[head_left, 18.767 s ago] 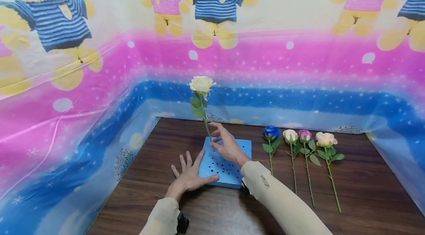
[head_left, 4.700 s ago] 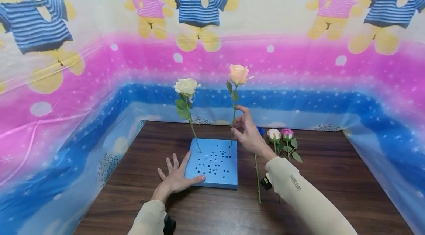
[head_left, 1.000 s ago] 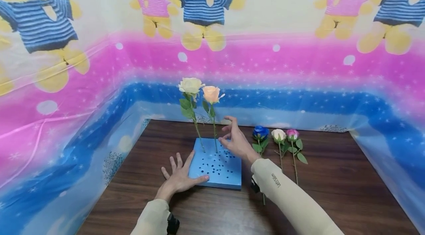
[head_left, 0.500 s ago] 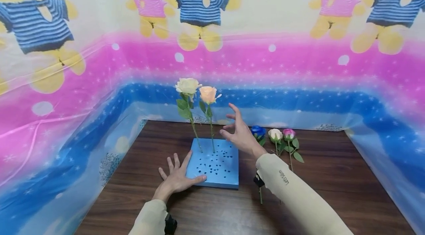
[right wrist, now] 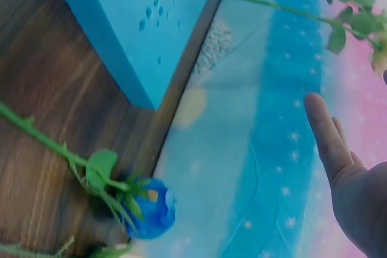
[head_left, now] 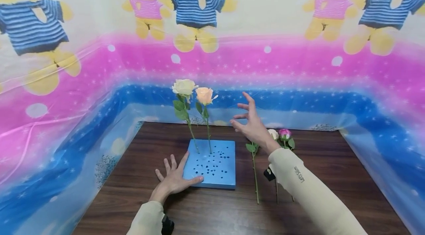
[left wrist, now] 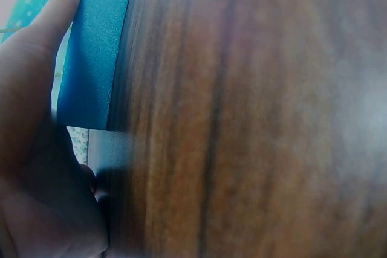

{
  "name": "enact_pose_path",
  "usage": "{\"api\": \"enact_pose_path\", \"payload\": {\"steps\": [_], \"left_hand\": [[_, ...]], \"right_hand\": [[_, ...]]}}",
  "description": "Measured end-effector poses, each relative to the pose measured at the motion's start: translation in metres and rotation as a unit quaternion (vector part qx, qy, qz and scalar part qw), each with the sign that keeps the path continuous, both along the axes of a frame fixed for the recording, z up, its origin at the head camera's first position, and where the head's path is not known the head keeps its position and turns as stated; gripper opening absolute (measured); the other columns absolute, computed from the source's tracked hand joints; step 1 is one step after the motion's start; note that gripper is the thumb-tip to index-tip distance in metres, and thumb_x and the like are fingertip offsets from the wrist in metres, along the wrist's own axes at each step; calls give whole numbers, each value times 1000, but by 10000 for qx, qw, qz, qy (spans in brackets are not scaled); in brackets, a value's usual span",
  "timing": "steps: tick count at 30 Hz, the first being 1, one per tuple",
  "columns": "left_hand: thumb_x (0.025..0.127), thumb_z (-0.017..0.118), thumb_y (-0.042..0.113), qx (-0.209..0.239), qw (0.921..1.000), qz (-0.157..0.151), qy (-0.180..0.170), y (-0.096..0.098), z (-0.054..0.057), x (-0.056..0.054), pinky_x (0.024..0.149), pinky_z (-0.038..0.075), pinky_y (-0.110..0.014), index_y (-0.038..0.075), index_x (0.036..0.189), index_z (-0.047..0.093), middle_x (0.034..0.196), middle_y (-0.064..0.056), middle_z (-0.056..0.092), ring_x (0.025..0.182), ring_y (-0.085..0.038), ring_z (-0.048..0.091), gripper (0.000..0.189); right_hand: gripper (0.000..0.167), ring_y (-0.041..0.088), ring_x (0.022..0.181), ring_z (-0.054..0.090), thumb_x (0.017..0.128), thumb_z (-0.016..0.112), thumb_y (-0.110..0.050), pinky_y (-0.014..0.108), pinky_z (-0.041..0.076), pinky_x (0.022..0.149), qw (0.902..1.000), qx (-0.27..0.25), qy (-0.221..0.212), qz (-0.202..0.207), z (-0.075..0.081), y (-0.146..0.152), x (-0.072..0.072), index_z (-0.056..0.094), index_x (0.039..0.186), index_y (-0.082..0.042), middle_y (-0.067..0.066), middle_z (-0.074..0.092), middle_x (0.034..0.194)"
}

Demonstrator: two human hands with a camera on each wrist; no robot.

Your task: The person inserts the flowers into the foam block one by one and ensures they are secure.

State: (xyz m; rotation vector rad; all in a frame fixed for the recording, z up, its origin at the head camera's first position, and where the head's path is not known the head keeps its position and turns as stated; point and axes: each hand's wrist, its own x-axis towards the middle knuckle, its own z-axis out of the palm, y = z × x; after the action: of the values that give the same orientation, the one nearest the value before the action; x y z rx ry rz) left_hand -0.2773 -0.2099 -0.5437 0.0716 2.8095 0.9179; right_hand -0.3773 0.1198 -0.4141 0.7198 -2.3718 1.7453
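Observation:
A blue foam block [head_left: 212, 183], dotted with dark holes, lies on the wooden table. Standing in it are a white rose [head_left: 184, 87], tilted a little left, and a shorter peach rose [head_left: 204, 95], almost upright. My left hand [head_left: 173, 180] rests with spread fingers against the block's left side, its thumb [left wrist: 57, 13] on the near corner. My right hand [head_left: 254, 126] is raised in the air right of the block, fingers apart, holding nothing. Below it lies a blue rose [right wrist: 154, 212]; the hand hides its bloom in the head view.
Farther right on the table [head_left: 318, 176] lie a cream rose [head_left: 273, 134] and a pink-and-white rose [head_left: 284, 134], partly covered by my right hand and sleeve. A bear-print cloth [head_left: 252, 65] rises behind the table and along its sides.
The peach rose was set into the block beside the white one. Over the last second my right hand has left its stem and moved up and right. My left hand stays on the block.

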Motion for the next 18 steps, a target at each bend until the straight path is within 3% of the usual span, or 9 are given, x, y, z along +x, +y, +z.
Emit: {"api": "enact_pose_path", "payload": {"steps": [10,18], "left_hand": [[88,72,86,81,10000,4,7,0,0,-1,115,-21,-89,36,181,10,181,-32,-17,164,-59,-23,123],[88,73,85,111,9999,10,-4,0,-1,0,114,-22,-89,35,181,10,181,-33,-17,163,-60,-23,123]], "right_hand": [[111,39,140,63,105,82,-24,54,68,87,9995,-281,-54,-96,7,38,3,1,176,-52,13,34,176],[114,37,144,61,103,85,-24,55,67,90,9977,-581,-345,-29,10,71,7,2,172,-60,7,34,177]]}}
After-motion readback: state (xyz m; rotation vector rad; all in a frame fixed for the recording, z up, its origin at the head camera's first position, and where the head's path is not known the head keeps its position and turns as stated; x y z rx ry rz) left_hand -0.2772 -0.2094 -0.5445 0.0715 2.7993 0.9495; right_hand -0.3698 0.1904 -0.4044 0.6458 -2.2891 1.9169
